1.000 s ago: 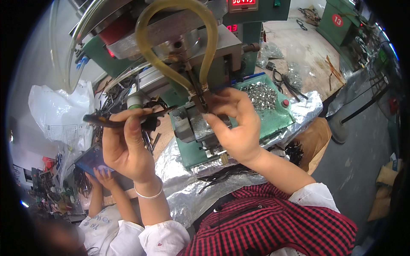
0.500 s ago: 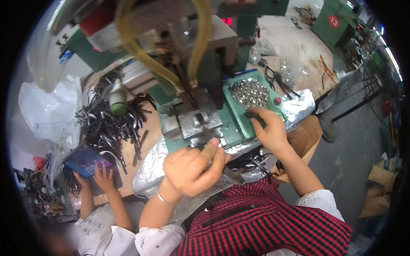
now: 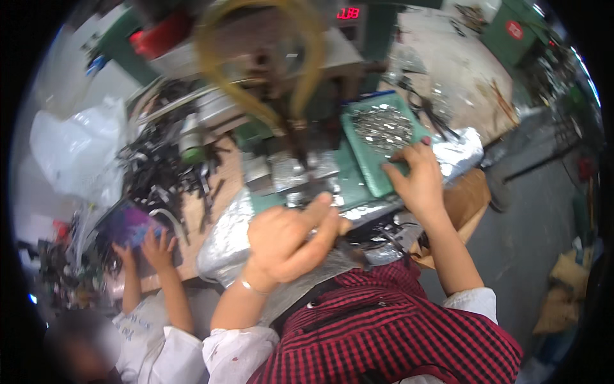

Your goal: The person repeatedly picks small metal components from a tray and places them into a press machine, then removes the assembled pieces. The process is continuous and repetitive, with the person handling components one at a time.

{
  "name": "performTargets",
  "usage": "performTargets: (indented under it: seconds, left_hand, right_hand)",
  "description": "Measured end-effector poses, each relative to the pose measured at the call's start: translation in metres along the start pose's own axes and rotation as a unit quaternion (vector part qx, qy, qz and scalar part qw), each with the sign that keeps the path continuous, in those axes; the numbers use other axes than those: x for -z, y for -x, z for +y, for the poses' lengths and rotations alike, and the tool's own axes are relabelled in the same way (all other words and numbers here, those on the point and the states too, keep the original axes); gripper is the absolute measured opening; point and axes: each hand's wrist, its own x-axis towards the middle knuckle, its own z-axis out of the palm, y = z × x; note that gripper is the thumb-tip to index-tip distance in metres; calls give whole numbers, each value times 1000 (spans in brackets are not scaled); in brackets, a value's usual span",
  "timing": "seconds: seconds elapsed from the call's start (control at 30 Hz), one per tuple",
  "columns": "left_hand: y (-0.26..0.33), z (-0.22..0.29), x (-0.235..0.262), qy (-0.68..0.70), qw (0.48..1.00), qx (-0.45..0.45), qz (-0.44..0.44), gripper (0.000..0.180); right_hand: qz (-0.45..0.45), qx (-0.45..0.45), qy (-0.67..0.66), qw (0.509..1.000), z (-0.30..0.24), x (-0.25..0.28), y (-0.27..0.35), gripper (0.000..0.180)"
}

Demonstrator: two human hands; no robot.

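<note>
My left hand (image 3: 291, 240) is closed in front of a press machine's metal die block (image 3: 294, 171). Its thumb and index finger point to the near edge of the block; whatever they pinch is too blurred to name. My right hand (image 3: 419, 182) is bent over the right side of a green tray (image 3: 368, 169), thumb and fingertips drawn together at the near edge of a pile of small shiny metal pieces (image 3: 382, 128). Anything between those fingertips is hidden. The press's dark ram (image 3: 295, 144) stands above the die, below a loop of yellowish tubing (image 3: 208, 54).
Many dark strips (image 3: 153, 157) lie heaped left of the press, with a green-and-white bottle (image 3: 190, 144) among them. At lower left another person's hands (image 3: 157, 249) touch a tablet (image 3: 125, 227). Silver foil (image 3: 224, 233) covers the table edge; a brown paper bag (image 3: 470, 198) hangs at right.
My right hand has shifted slightly up and right along the tray, near the pile. My left hand stays by the die. The whole view has shifted and blurred a little.
</note>
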Motion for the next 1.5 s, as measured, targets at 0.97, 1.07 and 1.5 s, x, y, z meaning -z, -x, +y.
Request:
performTargets:
  seconds: [0.97, 1.07, 1.5]
  left_hand:
    - [168, -149, 57, -262, 829, 479, -120, 21]
    - [144, -142, 51, -188, 860, 474, -35, 17]
    - [42, -54, 52, 140, 859, 393, 298, 10]
  right_hand:
    - [124, -36, -162, 978, -8, 32, 20, 13]
    - [88, 106, -243, 960, -56, 34, -10, 12]
    - [30, -39, -575, 816, -124, -24, -29, 38]
